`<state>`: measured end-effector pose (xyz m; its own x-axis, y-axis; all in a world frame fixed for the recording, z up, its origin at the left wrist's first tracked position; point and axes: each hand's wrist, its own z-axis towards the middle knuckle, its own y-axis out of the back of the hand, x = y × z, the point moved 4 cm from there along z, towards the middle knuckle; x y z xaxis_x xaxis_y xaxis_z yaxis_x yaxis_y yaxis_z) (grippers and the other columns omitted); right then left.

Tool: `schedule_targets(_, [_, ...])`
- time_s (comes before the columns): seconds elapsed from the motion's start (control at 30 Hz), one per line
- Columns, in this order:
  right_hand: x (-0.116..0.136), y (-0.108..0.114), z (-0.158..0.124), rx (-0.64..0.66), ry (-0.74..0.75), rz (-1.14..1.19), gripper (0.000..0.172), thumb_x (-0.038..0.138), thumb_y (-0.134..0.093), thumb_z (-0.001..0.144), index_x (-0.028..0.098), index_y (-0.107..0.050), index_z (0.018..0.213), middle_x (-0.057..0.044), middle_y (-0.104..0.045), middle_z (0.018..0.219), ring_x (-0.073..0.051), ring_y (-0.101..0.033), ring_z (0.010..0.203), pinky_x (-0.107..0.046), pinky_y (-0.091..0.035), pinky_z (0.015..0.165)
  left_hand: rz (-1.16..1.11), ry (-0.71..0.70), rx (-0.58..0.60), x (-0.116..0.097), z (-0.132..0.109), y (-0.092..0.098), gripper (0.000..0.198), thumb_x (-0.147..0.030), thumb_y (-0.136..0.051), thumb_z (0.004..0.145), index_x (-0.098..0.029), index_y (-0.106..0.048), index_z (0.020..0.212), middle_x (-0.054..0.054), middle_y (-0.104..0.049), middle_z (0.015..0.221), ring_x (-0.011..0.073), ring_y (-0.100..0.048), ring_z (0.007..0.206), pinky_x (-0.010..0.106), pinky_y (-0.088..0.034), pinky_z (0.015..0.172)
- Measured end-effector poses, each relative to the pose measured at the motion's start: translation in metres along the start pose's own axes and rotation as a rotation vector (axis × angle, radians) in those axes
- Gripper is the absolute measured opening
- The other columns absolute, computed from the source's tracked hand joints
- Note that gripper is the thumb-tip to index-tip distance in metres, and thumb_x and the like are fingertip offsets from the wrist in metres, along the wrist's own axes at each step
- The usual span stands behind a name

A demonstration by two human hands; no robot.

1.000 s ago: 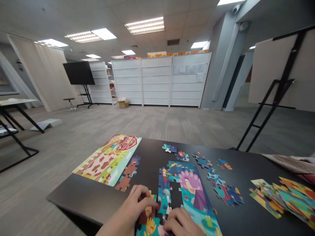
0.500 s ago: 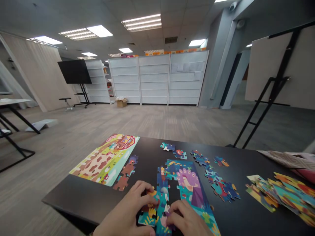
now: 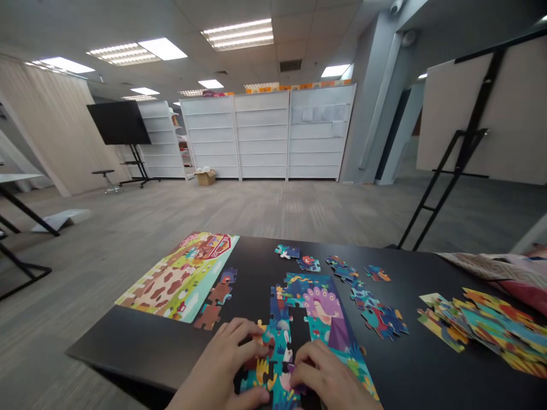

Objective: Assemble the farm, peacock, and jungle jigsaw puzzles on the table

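Lying on the bench (image 3: 128, 336), the part-assembled puzzle (image 3: 281, 336) has the left hand (image 3: 233, 364) upon its left side, fingers spread wide, and the right hand (image 3: 327, 376) at a purple piece (image 3: 301, 389), finger grip undeterminable.

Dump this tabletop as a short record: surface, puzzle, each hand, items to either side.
surface: black tabletop
puzzle: blue-teal jigsaw with purple bird, partly assembled, gaps remaining
left hand: fingers on pieces at the puzzle's left side
right hand: fingertips at the puzzle's near part; grip unclear
left items: brown jigsaw pieces, flat yellow-green picture sheet
right items: loose blue jigsaw pieces, overlapping yellow-orange-teal jigsaw pieces
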<state>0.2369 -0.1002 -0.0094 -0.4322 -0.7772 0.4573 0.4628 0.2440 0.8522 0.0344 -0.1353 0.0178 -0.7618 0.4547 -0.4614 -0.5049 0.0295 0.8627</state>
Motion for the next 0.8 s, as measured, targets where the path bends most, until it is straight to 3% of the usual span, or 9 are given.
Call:
schedule_targets(0.13, [0.006,0.009,-0.003,0.021,-0.068,0.051,0.023,0.02,-0.077,0.076,0.025,-0.07,0.098,-0.003,-0.067,0.102,-0.02,-0.064,0.095,-0.026,-0.05,0.082,-0.016,-0.022,0.008,-0.005,-0.004,0.005,0.024,-0.033,-0.07,0.087,-0.027,-0.066,0.11,0.005,-0.062,0.123,0.0269,-0.055,0.114,0.038,-0.046,0.099])
schedule_targets(0.43, [0.008,0.005,-0.001,0.044,-0.099,0.102,0.035,0.008,-0.073,0.071,0.025,-0.071,0.101,-0.003,-0.066,0.107,-0.02,-0.062,0.1,-0.028,-0.049,0.088,-0.075,0.03,0.068,0.003,-0.005,0.002,0.04,-0.026,-0.077,0.076,-0.028,-0.064,0.114,0.004,-0.058,0.124,0.0269,-0.051,0.114,0.039,-0.041,0.101])
schedule_targets(0.63, [0.011,0.0,0.002,0.065,-0.131,0.123,0.036,0.007,-0.071,0.07,0.026,-0.073,0.101,-0.005,-0.065,0.109,-0.022,-0.063,0.102,-0.03,-0.051,0.089,-0.068,0.012,0.059,0.004,-0.009,0.0,0.043,-0.029,-0.077,0.079,-0.03,-0.063,0.12,0.004,-0.056,0.132,0.0285,-0.048,0.121,0.04,-0.039,0.105])
schedule_targets(0.8, [0.008,-0.007,0.006,0.091,-0.15,0.06,0.033,0.008,-0.071,0.072,0.026,-0.073,0.1,-0.006,-0.064,0.109,-0.024,-0.064,0.102,-0.034,-0.054,0.09,-0.035,-0.097,0.125,-0.007,-0.009,0.005,0.034,-0.025,-0.071,0.09,-0.039,-0.066,0.12,-0.004,-0.057,0.134,0.0247,-0.047,0.127,0.038,-0.036,0.109])
